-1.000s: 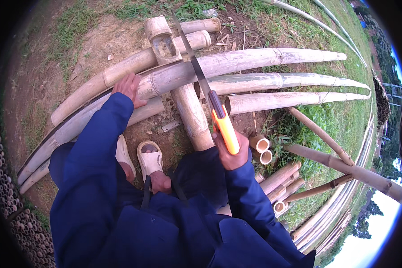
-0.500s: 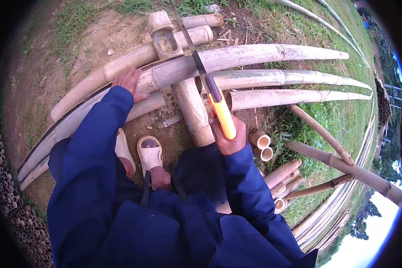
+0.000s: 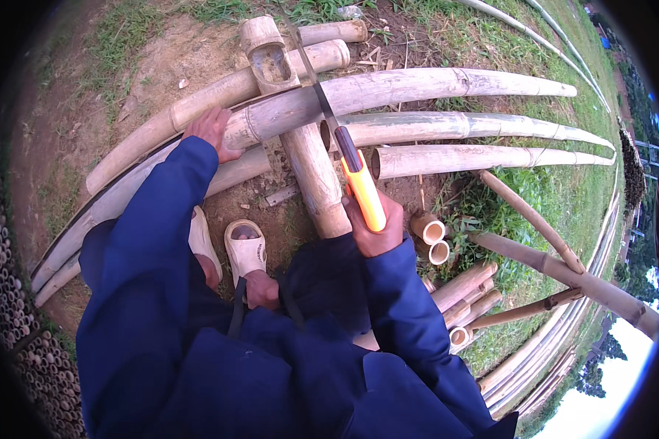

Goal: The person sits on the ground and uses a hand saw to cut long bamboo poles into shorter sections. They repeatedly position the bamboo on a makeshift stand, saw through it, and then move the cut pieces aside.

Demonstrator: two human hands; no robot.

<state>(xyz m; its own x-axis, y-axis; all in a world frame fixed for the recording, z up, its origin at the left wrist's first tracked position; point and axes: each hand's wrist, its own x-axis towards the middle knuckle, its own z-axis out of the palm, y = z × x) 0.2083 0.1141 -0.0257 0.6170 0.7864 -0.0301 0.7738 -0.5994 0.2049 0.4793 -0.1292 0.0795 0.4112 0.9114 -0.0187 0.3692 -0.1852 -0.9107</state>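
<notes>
A long, thick bamboo pole (image 3: pixel 395 85) lies crosswise in front of me. My left hand (image 3: pixel 211 134) is wrapped over it left of the middle, fingers on the far side and thumb toward me. In my right hand (image 3: pixel 378 225) is a handsaw (image 3: pixel 360 186) with an orange and dark handle, gripped from behind. Its narrow blade crosses the pole and points away from me. The pole rests over a stout bamboo support post (image 3: pixel 316 186), which has a notch cut near its far end. How deep the blade sits in the bamboo is hard to see.
Two more bamboo poles (image 3: pixel 454 126) (image 3: pixel 483 159) lie nearer on the right. Short cut bamboo pieces (image 3: pixel 430 230) and a bamboo frame (image 3: pixel 549 267) are at the right. Stacked bamboo ends (image 3: pixel 47 380) fill the lower left. My sandalled foot (image 3: pixel 245 249) is close to the post.
The saw and my right hand have drawn back slightly toward me, bringing the blade tip lower in view. My left hand keeps its place on the pole.
</notes>
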